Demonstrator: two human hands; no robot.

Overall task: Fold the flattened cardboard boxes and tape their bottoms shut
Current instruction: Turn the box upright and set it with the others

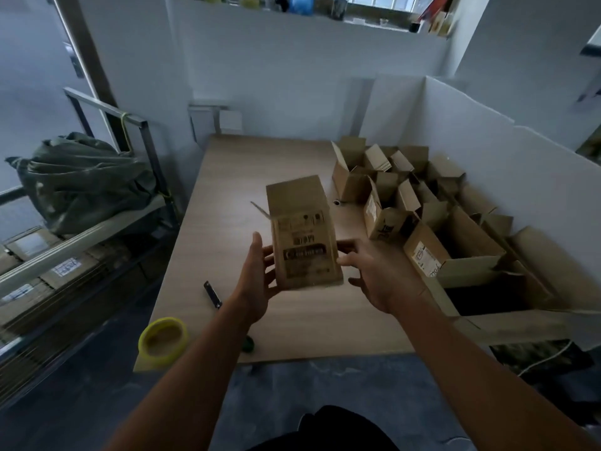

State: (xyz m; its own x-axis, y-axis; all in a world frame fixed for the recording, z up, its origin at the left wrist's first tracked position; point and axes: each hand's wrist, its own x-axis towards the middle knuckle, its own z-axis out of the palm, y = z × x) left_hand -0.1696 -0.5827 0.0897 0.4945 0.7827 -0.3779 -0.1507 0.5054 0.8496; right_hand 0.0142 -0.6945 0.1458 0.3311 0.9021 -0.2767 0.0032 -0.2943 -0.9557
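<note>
Currently, both bare forearms are reaching forward from the bottom of the view, and the two grips are meeting round a small cardboard box (pixel 302 236) held in the air above the middle of the tabletop (pixel 234 177). The left grip (pixel 257 275) is cupping the box's lower left edge, its thumb pointing up beside the near face while the fingers are curling round behind the side. The right grip (pixel 380 278) is closing on the lower right edge, palm turned inward, fingertips pressing the right wall and the thumb lying lower, near the bottom corner. The box is standing roughly upright and leaning away, its printed face turned toward the camera, with a thin flap sticking out to the left near the top; whether its bottom is taped I cannot tell.

Folded boxes (pixel 390 177) are crowding the right side of the tabletop against a white partition (pixel 471 125), and a larger open box (pixel 455 252) is sitting just beyond the right forearm. A box cutter (pixel 212 294) is lying just left of the left wrist. A yellow tape roll (pixel 163 341) is resting at the near left corner. A small dark green object (pixel 248 344) is showing beside the left forearm, partly hidden by it. Off to the left, a metal shelf (pixel 97 229) is carrying a green bag (pixel 87 180), with flattened cardboard (pixel 48 281) stacked below.
</note>
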